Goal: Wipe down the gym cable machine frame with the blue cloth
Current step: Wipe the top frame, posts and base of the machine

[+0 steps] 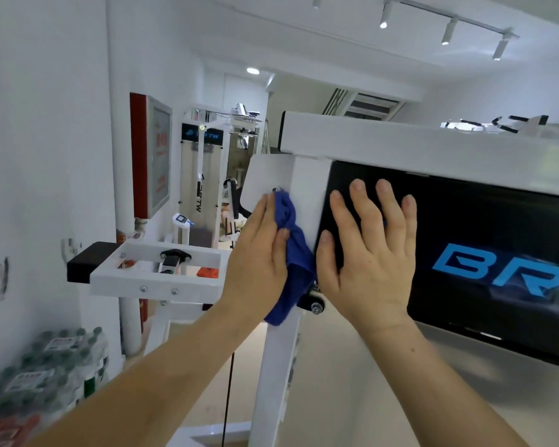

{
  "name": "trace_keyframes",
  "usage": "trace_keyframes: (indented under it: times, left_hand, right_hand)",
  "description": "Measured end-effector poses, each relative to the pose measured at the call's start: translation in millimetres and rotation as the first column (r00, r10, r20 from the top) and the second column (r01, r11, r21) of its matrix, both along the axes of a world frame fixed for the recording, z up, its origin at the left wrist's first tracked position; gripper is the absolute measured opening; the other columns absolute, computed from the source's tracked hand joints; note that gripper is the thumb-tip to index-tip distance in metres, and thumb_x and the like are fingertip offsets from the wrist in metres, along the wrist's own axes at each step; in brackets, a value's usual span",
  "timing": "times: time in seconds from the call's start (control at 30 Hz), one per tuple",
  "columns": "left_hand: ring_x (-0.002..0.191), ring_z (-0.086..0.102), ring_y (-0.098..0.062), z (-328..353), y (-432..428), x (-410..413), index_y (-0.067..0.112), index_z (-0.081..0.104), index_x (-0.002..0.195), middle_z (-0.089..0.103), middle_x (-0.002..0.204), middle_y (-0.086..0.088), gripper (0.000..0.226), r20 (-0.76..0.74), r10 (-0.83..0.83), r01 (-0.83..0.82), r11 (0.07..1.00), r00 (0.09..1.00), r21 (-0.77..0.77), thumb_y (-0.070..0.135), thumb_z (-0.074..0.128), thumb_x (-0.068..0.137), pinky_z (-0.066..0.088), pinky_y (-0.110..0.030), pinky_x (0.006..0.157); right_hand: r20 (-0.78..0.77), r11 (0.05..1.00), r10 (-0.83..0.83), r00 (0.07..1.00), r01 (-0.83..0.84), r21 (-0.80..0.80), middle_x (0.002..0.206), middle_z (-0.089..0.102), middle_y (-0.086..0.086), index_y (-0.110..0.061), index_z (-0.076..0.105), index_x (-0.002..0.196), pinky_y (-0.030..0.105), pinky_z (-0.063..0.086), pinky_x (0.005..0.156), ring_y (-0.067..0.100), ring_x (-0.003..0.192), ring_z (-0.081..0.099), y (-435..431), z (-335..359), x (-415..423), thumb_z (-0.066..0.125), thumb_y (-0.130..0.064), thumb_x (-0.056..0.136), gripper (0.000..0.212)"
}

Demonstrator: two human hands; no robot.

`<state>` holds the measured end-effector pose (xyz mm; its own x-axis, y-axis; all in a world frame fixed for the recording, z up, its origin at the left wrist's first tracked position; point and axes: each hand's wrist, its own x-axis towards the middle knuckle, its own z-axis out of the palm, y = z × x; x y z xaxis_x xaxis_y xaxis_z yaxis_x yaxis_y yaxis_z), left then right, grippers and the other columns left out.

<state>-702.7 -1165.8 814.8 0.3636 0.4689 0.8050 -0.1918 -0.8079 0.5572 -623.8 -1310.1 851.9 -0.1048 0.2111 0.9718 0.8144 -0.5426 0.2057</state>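
Plainly the wiping itself is the step in hand: the left hand (pixel 259 253) lies with straight fingers against the blue cloth (pixel 292 253) and presses it onto the white frame (pixel 304 185) of the cable machine, at the plate where the upright meets the top beam (pixel 400 140). The cloth is bunched, not spread. Its upper end sits just under a small bolt head and its lower end hangs loose below the palm, near a black bracket (pixel 313 303). The thumb rests on the folds, but I see no real clench, so this is a flat press and not a grip. The right hand (pixel 368 253) is spread wide and empty, palm flat on the black panel (pixel 481 214) with the blue lettering, just beside the cloth; it seems to be steadying the person. Only this corner is under the cloth, so I judge much of the frame is yet to be covered. The next move likely calls for firm pressure and a long slide along the upright or the beam — and for keeping the loose tail from snagging on the bracket.
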Motion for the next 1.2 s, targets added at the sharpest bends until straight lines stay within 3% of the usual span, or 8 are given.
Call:
trace_keyframes:
  times: [0.13, 0.37, 0.57, 0.7, 0.83, 0.93, 1.1, 1.2]
  left_hand:
    - [0.131, 0.052, -0.017, 5, -11, 3, 0.017, 0.037, 0.153, 0.052, 0.146, -0.002, 0.048, 0.014, -0.008, 0.009, 0.999, 1.0, -0.05, 0.033, 0.034, 0.108, 0.045, -0.038, 0.109]
    - [0.085, 0.063, -0.014, -162, -50, -27, 0.029, 0.055, 0.098, 0.065, 0.092, 0.006, 0.018, -0.15, -0.153, 0.062, 0.872, 0.977, -0.486, 0.02, 0.042, 0.107, 0.052, -0.039, 0.079]
    - [0.09, 0.06, -0.008, -139, -27, -25, 0.017, 0.055, 0.121, 0.063, 0.103, 0.005, 0.02, -0.112, -0.157, 0.116, 0.946, 0.981, -0.304, 0.02, 0.041, 0.108, 0.049, -0.025, 0.08]
    - [0.073, 0.06, -0.004, -184, -29, -21, 0.022, 0.053, 0.102, 0.062, 0.085, 0.003, 0.025, -0.147, -0.252, 0.139, 0.835, 0.956, -0.532, 0.034, 0.033, 0.109, 0.045, -0.018, 0.065]
    - [0.099, 0.067, -0.012, -266, -30, -27, 0.032, 0.05, 0.133, 0.067, 0.11, -0.001, 0.041, -0.159, -0.494, 0.225, 0.628, 0.855, -0.745, 0.054, 0.029, 0.105, 0.055, -0.036, 0.086]
    - [0.076, 0.065, -0.012, -244, -17, -14, 0.033, 0.057, 0.118, 0.065, 0.088, 0.002, 0.052, -0.049, -0.571, 0.201, 0.367, 0.82, -0.908, 0.073, 0.032, 0.098, 0.056, -0.036, 0.076]
    - [0.108, 0.065, -0.013, -197, -2, 3, 0.045, 0.055, 0.125, 0.068, 0.113, 0.012, 0.047, 0.034, -0.592, 0.334, 0.406, 0.806, -0.85, 0.066, 0.021, 0.1, 0.052, -0.029, 0.096]
    - [0.123, 0.059, -0.012, -249, -8, 4, 0.046, 0.053, 0.125, 0.067, 0.122, 0.019, 0.032, 0.069, -0.564, 0.31, 0.343, 0.823, -0.887, 0.044, 0.025, 0.11, 0.046, -0.017, 0.097]
  right_hand:
    - [-0.009, 1.0, -0.009, 1.0, 0.009, -0.019, 0.151, 0.052, 0.015, -0.009, 0.059, 0.143, 0.06, 0.023, 0.122, 0.038, 0.148, 0.036, -2, 0, -1, 0.056, -0.029, 0.099, 0.048]
    - [-0.197, 0.977, 0.154, 0.968, -0.179, -0.117, 0.154, 0.047, 0.017, -0.005, 0.058, 0.142, 0.059, 0.019, 0.124, 0.036, 0.151, 0.031, -7, -72, -36, 0.059, -0.016, 0.096, 0.048]
    - [-0.346, 0.98, 0.045, 0.937, -0.108, -0.167, 0.157, 0.036, 0.027, 0.003, 0.049, 0.146, 0.065, 0.022, 0.121, 0.045, 0.152, 0.024, -8, -180, -40, 0.062, -0.007, 0.093, 0.056]
    - [-0.374, 0.97, -0.066, 0.925, -0.028, -0.242, 0.161, 0.029, 0.027, 0.003, 0.043, 0.15, 0.064, 0.015, 0.123, 0.043, 0.156, 0.013, -13, -217, -31, 0.064, -0.009, 0.094, 0.061]
    - [-0.378, 0.961, -0.074, 0.923, -0.035, -0.274, 0.16, 0.027, 0.027, 0.003, 0.045, 0.149, 0.064, 0.013, 0.123, 0.046, 0.154, 0.015, -14, -239, -32, 0.062, -0.016, 0.097, 0.058]
    - [-0.372, 0.96, -0.09, 0.924, -0.019, -0.279, 0.161, 0.025, 0.024, -0.001, 0.041, 0.151, 0.062, 0.012, 0.124, 0.042, 0.156, 0.01, -6, -254, -33, 0.057, -0.022, 0.101, 0.056]
    - [-0.282, 0.959, -0.17, 0.944, 0.093, -0.268, 0.172, 0.001, 0.007, -0.006, 0.035, 0.154, 0.058, 0.007, 0.125, 0.035, 0.158, 0.002, 6, -266, -19, 0.051, -0.028, 0.102, 0.059]
    - [-0.251, 0.958, -0.197, 0.948, 0.132, -0.255, 0.172, -0.002, 0.005, -0.007, 0.035, 0.153, 0.056, 0.006, 0.126, 0.033, 0.158, 0.002, 9, -270, -14, 0.059, -0.031, 0.099, 0.064]
